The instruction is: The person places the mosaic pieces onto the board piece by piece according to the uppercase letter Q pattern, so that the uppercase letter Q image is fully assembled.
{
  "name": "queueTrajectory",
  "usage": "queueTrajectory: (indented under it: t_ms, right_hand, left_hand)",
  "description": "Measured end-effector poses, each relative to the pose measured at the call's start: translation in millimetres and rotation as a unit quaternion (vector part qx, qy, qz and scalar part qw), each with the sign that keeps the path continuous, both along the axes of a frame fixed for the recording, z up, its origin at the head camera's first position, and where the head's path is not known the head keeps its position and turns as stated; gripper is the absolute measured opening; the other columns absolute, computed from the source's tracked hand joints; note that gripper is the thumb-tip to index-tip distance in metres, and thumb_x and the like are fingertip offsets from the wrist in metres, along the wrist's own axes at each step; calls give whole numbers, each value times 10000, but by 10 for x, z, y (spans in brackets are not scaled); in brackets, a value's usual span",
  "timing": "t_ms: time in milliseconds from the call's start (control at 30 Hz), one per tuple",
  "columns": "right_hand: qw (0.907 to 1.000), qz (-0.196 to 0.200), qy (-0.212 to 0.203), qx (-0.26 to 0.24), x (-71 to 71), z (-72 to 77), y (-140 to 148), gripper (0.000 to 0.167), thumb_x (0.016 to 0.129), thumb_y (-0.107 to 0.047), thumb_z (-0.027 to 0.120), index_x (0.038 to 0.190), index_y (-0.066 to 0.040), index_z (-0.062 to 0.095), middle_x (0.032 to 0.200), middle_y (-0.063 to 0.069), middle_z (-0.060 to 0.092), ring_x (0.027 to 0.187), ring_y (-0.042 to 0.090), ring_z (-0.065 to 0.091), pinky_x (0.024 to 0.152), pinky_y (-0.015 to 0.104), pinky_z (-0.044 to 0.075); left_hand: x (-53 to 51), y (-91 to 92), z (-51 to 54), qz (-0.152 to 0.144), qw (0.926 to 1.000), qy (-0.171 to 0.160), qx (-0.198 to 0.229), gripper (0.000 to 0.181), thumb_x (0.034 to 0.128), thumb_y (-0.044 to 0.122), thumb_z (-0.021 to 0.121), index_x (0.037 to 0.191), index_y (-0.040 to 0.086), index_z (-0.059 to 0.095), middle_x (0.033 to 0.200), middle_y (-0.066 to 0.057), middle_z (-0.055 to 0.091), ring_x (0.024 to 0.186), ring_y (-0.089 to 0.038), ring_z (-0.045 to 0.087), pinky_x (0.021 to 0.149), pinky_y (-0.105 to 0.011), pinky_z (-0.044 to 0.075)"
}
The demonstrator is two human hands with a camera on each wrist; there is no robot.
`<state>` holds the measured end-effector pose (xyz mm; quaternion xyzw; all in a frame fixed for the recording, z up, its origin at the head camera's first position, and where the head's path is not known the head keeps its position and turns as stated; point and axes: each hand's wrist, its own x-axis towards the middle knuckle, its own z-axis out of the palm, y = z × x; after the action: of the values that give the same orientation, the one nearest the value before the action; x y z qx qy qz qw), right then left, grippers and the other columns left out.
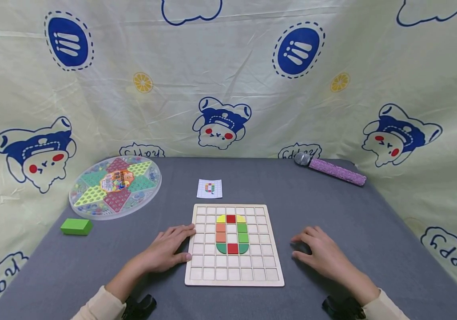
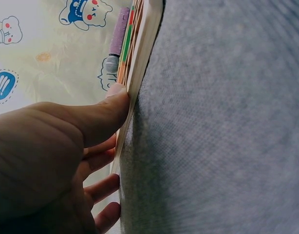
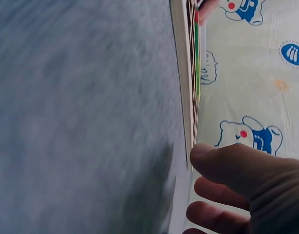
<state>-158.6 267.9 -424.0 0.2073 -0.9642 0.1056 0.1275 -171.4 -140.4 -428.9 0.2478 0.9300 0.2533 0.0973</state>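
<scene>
A wooden grid board [image 1: 201, 275] lies on the table in the head view. Coloured pieces form a closed ring on it: a red square [image 1: 231, 218] between yellow rounded corners at the top, orange squares [image 1: 220, 232] on the left, green squares [image 1: 242, 233] on the right, and another red square between dark green rounded corners below. My left hand [image 1: 167, 250] touches the board's left edge with thumb and fingertips, fingers fairly straight. To the right of the board, apart from it, my right hand [image 1: 324, 253] rests on the table with loosely bent fingers and nothing visible in it.
Behind the board lies a small card [image 1: 200, 194] printed with a coloured ring pattern. A round, clear-edged case [image 1: 118, 202] with a star design sits at the back left, near a green block [image 1: 77, 226]. At the back right is a purple glittery microphone [image 1: 337, 171]. A printed curtain hangs behind.
</scene>
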Motion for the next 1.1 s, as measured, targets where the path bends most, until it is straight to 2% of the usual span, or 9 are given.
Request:
queueTrajectory:
  t_ms: [233, 567, 1100]
  right_hand:
    - [9990, -315, -288, 151, 26, 7, 167, 266, 727, -277, 793, 952, -165, 704, 920, -52, 601, 902, 160, 535, 782, 406, 448]
    - [9986, -369, -327, 211, 44, -24, 313, 262, 723, -273, 789, 942, -163, 698, 937, -39, 613, 923, 194, 547, 798, 433, 450]
    - [9969, -481, -552, 283, 51, -10, 382, 238, 738, -273, 778, 939, -165, 707, 907, -59, 593, 909, 181, 538, 765, 431, 453]
  left_hand:
    - [1, 3, 2, 19, 10000, -9, 5, 600, 894, 318, 627, 1418, 120, 410, 1521, -59, 342, 1367, -313, 324, 998, -573, 266]
    - [6, 3, 5, 5, 10000, 4, 20, 600, 892, 314, 630, 1415, 116, 413, 1519, -71, 346, 1361, -320, 330, 998, -581, 267]
    - [2, 5, 5, 39, 10000, 14, 11, 600, 888, 315, 634, 1413, 121, 416, 1519, -60, 347, 1363, -316, 329, 1004, -585, 261]
